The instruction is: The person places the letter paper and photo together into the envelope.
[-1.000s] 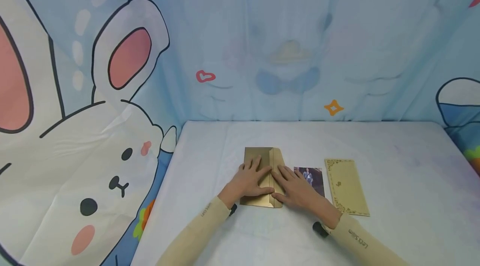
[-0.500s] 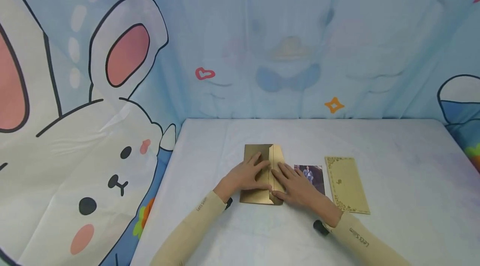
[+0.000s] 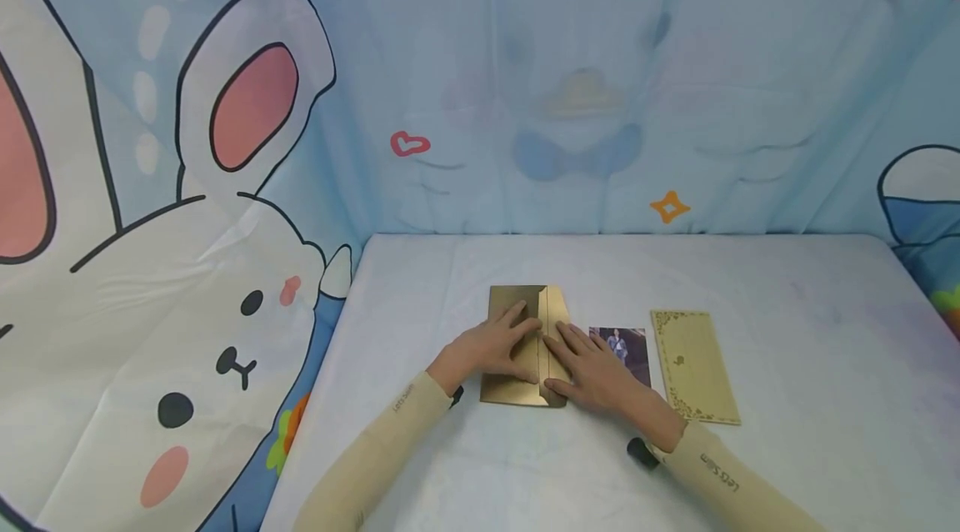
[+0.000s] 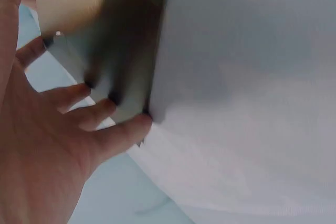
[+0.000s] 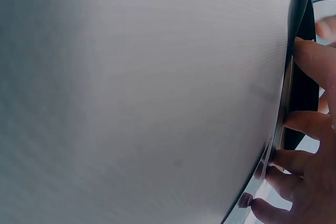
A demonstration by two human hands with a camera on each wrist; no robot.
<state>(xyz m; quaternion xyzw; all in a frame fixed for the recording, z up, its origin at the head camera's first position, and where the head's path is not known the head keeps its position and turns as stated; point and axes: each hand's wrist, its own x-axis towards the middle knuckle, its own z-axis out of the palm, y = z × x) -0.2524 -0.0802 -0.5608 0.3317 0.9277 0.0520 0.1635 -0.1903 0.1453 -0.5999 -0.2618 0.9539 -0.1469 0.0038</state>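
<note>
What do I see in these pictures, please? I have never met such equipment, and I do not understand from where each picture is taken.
No machine works here: these are a person's bare left hand and right hand, with beige sleeves. The wide picture comes from a camera worn on the head, looking forward and down. The two close pictures come from cameras on the wrists, each looking at that hand's work.

On the white cloth lies what looks like a gold envelope with a flap. Both hands rest their fingers on it; neither plainly grips anything. To its right are a small photo, partly hidden by the right hand, and then a gold card with a patterned border.
</note>
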